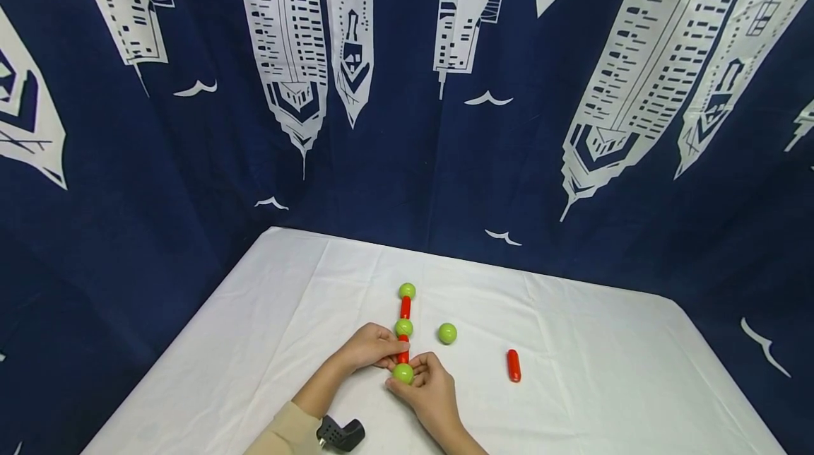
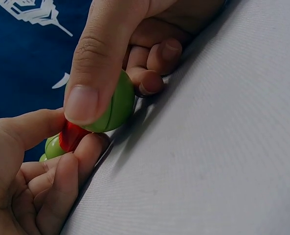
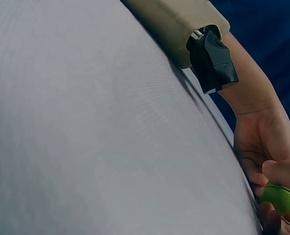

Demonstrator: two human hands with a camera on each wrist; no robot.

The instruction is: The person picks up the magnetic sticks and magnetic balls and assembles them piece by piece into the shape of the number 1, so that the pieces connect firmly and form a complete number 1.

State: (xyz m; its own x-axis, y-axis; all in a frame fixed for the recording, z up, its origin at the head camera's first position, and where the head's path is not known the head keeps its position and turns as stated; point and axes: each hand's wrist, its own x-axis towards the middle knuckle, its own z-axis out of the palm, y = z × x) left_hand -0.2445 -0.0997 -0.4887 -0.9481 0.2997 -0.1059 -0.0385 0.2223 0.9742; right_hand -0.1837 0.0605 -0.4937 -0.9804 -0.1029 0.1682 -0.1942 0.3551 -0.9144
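A straight chain of green balls and red rods lies on the white cloth in the head view. Its far ball (image 1: 407,290), far rod (image 1: 405,307) and middle ball (image 1: 403,326) are uncovered. My left hand (image 1: 367,347) pinches the near red rod (image 1: 403,357) between thumb and fingers. At the chain's near end, my right hand (image 1: 434,393) holds a green ball (image 1: 403,373) against that rod. The left wrist view shows the right thumb (image 2: 83,100) pressed over this green ball (image 2: 119,107), partly hiding it. Only part of the ball (image 3: 278,197) appears in the right wrist view.
Right of the chain is a loose green ball (image 1: 447,333). Farther right lies a single red rod (image 1: 514,366). White cloth (image 1: 604,370) covers the table, and a dark blue curtain (image 1: 394,179) with white buildings hangs behind it. A black device (image 1: 341,434) sits at the left sleeve.
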